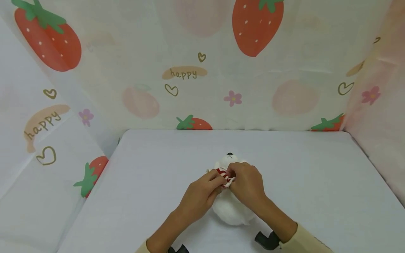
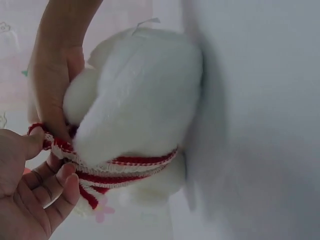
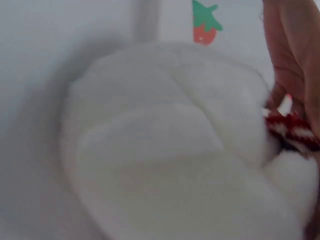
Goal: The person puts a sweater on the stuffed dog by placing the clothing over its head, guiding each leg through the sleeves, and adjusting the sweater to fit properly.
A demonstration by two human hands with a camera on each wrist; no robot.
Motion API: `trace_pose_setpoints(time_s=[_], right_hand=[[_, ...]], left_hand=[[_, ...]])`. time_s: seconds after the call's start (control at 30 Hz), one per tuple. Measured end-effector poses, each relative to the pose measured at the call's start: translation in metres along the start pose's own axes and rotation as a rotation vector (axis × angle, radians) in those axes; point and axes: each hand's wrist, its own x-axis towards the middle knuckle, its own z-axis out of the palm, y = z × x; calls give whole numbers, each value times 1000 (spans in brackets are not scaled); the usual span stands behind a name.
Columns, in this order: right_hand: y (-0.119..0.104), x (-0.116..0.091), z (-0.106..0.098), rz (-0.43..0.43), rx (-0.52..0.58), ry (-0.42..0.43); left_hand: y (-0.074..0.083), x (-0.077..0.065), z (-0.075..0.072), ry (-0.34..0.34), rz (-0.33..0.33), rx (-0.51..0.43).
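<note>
A white plush toy with a black nose lies on the table, its nose end pointing away from me. Round its neck runs a red and white striped knitted scarf. With thumb and fingers my left hand pinches a part of the scarf over the toy's front. My right hand has its fingers curled on the scarf right beside the left fingertips. In the right wrist view, the toy's round white body fills the middle, and the left hand shows at the upper right.
The table has a white cover. Behind it hangs a curtain printed with strawberries, hearts and flowers, which continues along both sides. Black straps sit by the wrists, near the light sleeves.
</note>
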Motion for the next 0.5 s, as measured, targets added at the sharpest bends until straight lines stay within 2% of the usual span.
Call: trace_pose_setpoints(time_s=[0.1,0.2,0.4,0.5], right_hand=[[2,1,-6,-28,63,-81],[5,1,-10,-33,100,-125],[5,1,-2,-10,55,-57],[4,0,0,-8,38,-37]], left_hand=[[-1,-2,-2,9,-38,-39],[-1,-3,-2,17,-48,-58],[3,-2,6,7,-11,-77],[5,-2,8,4,-29,-89]])
